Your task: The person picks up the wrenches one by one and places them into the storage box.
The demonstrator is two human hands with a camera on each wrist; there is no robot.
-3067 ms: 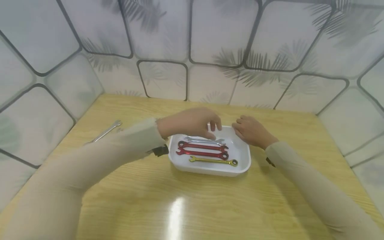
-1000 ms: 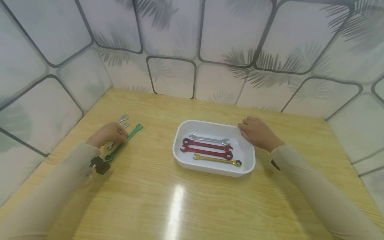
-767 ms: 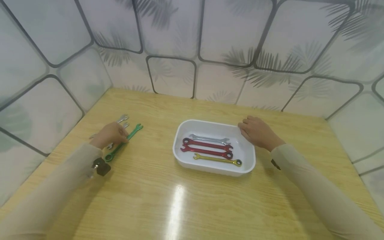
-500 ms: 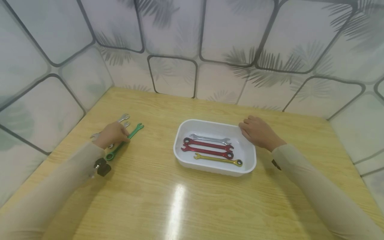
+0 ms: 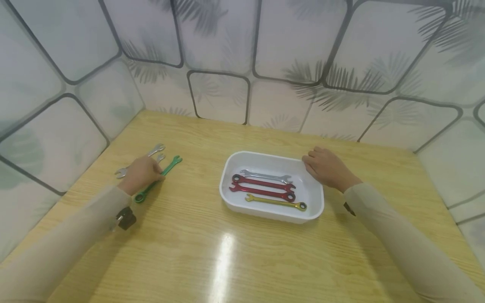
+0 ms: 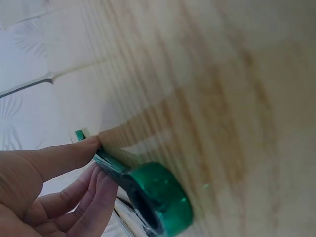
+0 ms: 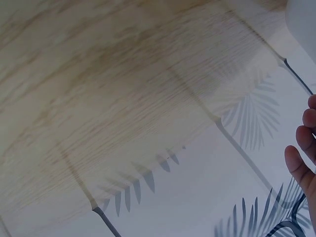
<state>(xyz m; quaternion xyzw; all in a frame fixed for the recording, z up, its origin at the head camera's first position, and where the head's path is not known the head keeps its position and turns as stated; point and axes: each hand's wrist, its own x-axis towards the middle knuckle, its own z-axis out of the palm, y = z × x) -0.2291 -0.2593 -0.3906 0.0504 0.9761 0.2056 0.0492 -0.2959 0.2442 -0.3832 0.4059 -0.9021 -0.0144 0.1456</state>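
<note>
On the left, my left hand [image 5: 141,174] pinches a green ratchet wrench [image 5: 172,165] between thumb and fingers. Its ring end [image 6: 165,197] points toward me, close over the table. Two silver wrenches [image 5: 156,149] lie beyond and partly behind this hand. My right hand [image 5: 326,167] holds the far right corner of a white tray [image 5: 270,213] with its fingers curled at the rim. Inside the tray, from far to near, are a silver wrench [image 5: 265,176], two red ratchet wrenches [image 5: 261,192] and a yellow ratchet wrench [image 5: 274,202], roughly parallel.
The wooden table [image 5: 182,252] has a bright light reflection near its front. Patterned panels [image 5: 216,97] with leaf prints close off the back and both sides. A dark wrist camera [image 5: 126,219] is strapped under the left sleeve.
My left hand has gone from above the tray to the left side and taken hold of the green wrench, shifting slightly lately. The right hand stays at the tray corner.
</note>
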